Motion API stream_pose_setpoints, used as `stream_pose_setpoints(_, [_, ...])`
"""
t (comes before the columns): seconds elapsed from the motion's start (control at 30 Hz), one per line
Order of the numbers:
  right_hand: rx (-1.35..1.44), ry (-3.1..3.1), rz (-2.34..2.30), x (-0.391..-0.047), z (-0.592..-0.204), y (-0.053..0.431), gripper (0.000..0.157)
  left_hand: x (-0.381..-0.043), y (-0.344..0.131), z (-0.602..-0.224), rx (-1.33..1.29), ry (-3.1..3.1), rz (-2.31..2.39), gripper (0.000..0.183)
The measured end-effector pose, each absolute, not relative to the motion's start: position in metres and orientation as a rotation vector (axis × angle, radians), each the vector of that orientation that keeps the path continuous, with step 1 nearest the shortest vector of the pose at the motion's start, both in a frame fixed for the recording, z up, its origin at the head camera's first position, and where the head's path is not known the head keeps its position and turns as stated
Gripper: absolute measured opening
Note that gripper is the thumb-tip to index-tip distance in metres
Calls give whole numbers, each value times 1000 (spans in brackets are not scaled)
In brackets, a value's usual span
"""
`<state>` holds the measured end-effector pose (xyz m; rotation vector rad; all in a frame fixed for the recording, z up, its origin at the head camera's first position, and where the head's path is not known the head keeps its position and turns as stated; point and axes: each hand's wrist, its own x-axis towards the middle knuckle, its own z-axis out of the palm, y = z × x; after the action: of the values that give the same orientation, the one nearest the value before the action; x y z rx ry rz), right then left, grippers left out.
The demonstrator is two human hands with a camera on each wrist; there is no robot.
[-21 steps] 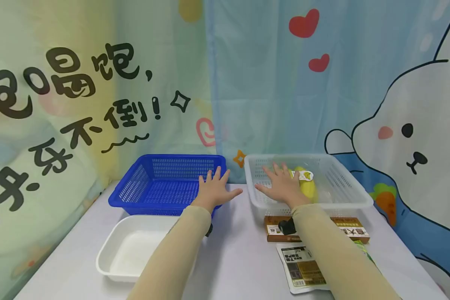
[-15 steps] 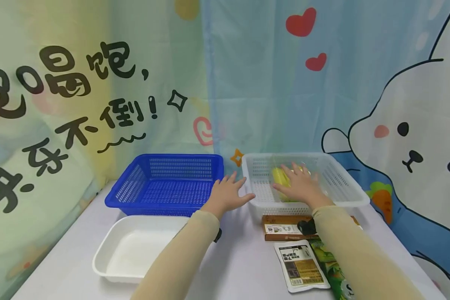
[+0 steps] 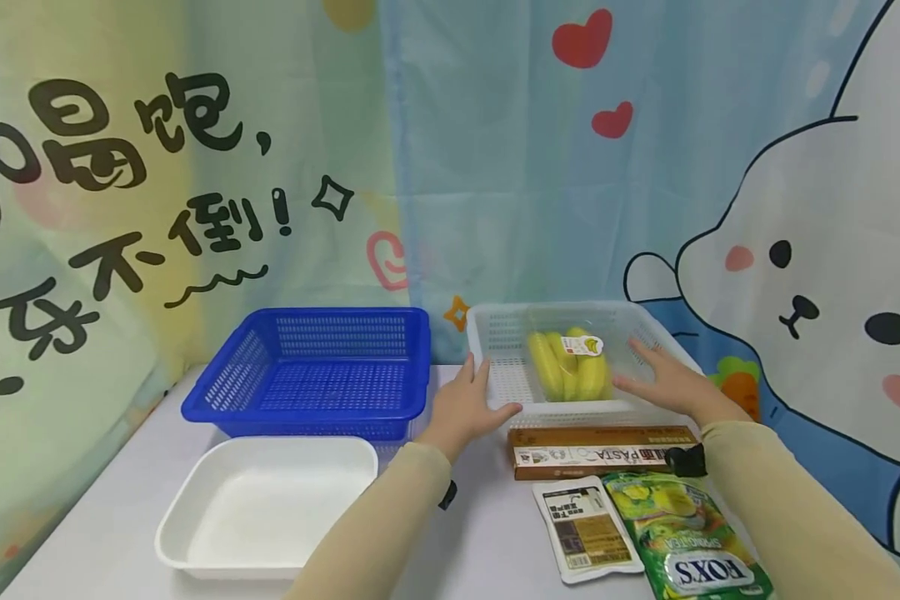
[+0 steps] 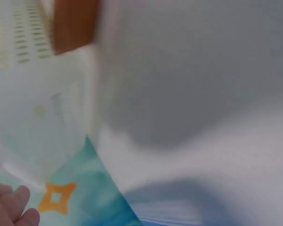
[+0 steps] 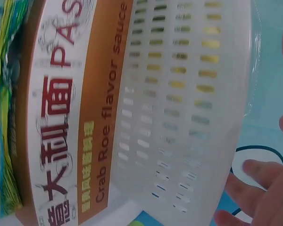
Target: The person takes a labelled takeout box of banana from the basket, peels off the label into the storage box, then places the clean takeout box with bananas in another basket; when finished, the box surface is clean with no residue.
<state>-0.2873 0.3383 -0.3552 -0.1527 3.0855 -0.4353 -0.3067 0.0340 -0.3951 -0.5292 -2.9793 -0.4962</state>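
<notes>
Beside the left wall of the white basket (image 3: 562,409) is my left hand (image 3: 461,410), its fingers spread and nothing in them. My right hand (image 3: 678,385), fingers straight, hovers over that basket's right side, to the right of a clear pack of bananas (image 3: 568,367). The pack lies inside the basket and bears a white label. In the right wrist view, yellow shows through the basket's slots, and the right hand's fingers (image 5: 262,174) are apart from the pack. Only a few left fingertips (image 4: 21,200) appear in the left wrist view.
A blue basket (image 3: 307,415) stands at the back left, with a white tray (image 3: 270,504) before it. In front of the white basket lie a brown pasta box (image 3: 570,440), a silver-edged pouch (image 3: 588,529) and a green FOX'S bag (image 3: 682,525).
My right hand has moved right, from over the bananas to their right side, uncovering them. The left hand has shifted right from the blue basket toward the white one. The head view has turned slightly right.
</notes>
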Motion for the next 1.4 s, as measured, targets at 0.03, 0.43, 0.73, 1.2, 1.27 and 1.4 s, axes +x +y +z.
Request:
stream_pose_setpoints(0.03, [-166, 3069, -459, -288, -357, 339, 94, -307, 32, -397, -519, -2985, -506, 88])
stream_pose_setpoints(0.43, [-169, 2813, -611, -288, -371, 360, 101, -297, 47, -407, -570, -3014, -487, 92])
stream_pose_setpoints(0.73, [-170, 2682, -736, -290, -368, 368, 109, -297, 58, -404, -559, -3022, -461, 92])
stream_pose_setpoints(1.2, [-406, 2860, -619, -321, -365, 353, 113, -304, 40, -400, -491, -3002, -537, 92])
stream_pose_setpoints(1.27, [-417, 2885, -582, -324, -365, 350, 113, -306, 37, -400, -481, -3006, -543, 92])
stream_pose_setpoints(1.4, [-434, 2902, -579, -328, -362, 344, 111, -309, 33, -400, -457, -3007, -570, 91])
